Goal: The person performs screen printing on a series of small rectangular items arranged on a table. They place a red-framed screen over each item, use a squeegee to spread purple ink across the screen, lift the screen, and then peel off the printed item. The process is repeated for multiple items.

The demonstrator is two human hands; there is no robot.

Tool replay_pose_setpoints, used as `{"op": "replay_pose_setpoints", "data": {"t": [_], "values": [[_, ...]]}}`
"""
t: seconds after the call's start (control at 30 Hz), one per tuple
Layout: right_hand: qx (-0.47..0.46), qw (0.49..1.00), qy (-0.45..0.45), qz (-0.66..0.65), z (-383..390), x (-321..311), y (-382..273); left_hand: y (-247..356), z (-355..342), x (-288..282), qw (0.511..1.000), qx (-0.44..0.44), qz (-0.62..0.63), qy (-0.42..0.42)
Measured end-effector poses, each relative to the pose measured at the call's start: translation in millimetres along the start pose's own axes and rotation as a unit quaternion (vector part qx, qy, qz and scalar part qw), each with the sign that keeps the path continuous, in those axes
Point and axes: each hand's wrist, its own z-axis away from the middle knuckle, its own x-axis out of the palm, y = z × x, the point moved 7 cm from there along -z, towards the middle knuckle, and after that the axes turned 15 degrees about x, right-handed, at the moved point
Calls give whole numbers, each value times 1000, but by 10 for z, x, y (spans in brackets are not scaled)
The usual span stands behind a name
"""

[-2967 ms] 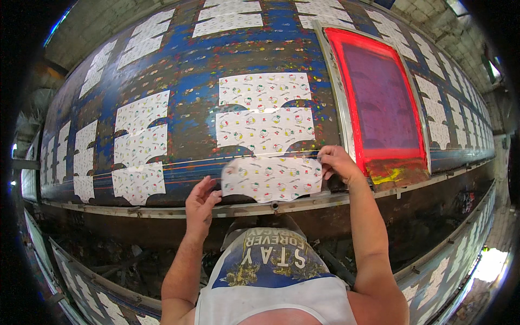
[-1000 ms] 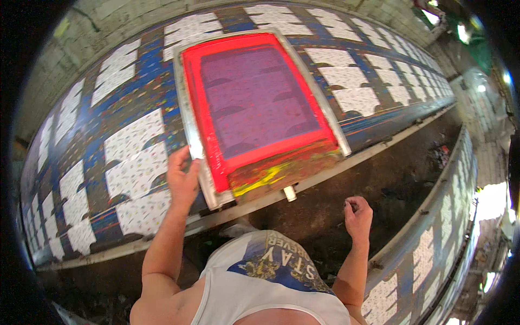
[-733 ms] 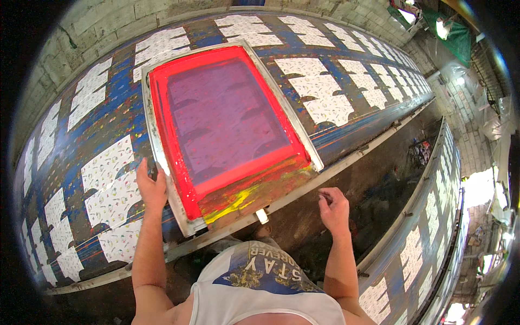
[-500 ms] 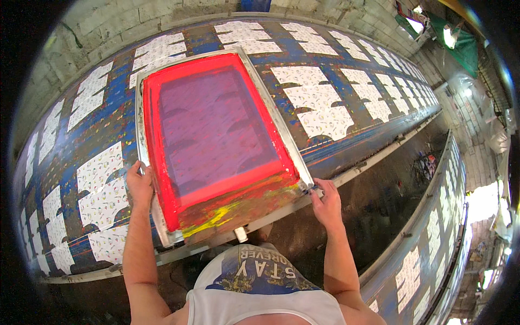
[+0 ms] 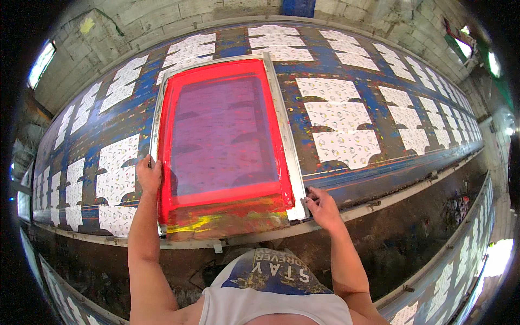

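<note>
A screen printing frame lies on the long table, its pale rails around a purple see-through mesh bordered with wet-looking red ink. Cut white fabric pieces with a small print show dimly through the mesh. The near end of the frame is smeared yellow, brown and green. My left hand is closed on the left rail, its fingertips partly hidden. At the near right corner, my right hand has its thumb and bent fingers closed at the rail's outer edge.
The paint-stained table carries rows of printed white fabric pieces on both sides of the frame. A metal rail runs along its near edge. Behind me stands another table with similar pieces. A block wall rises beyond.
My view has turned, so the table and the frame appear more level and the frame sits slightly further right in the picture. Both hands stay at its sides.
</note>
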Motion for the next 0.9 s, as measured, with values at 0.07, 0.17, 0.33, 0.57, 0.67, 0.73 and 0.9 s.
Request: {"op": "replay_pose_setpoints", "data": {"t": [0.07, 0.17, 0.33, 0.57, 0.67, 0.73, 0.9], "values": [[-11, 1000, -22, -9, -57, 107, -12, -3, 1, -18, 1000, 8, 22, 6], [-7, 1000, -19, -23, -79, 177, -24, -6, 21, -49, 998, -9, 59, 8], [65, 993, 17, -96, -44, 207, 8, 30, 39, -89, 989, -64, 128, 21], [81, 983, 34, -159, 173, 81, -190, -130, 59, -41, 956, -186, 224, -26], [45, 979, 28, -198, 256, -60, -377, -157, -65, -48, 958, -143, 250, 12], [50, 982, 49, -174, 260, -158, -451, -177, -85, -19, 950, -163, 266, 22], [20, 984, 69, -161, 115, -580, -486, 120, -231, 100, 906, -168, 384, 64]]}}
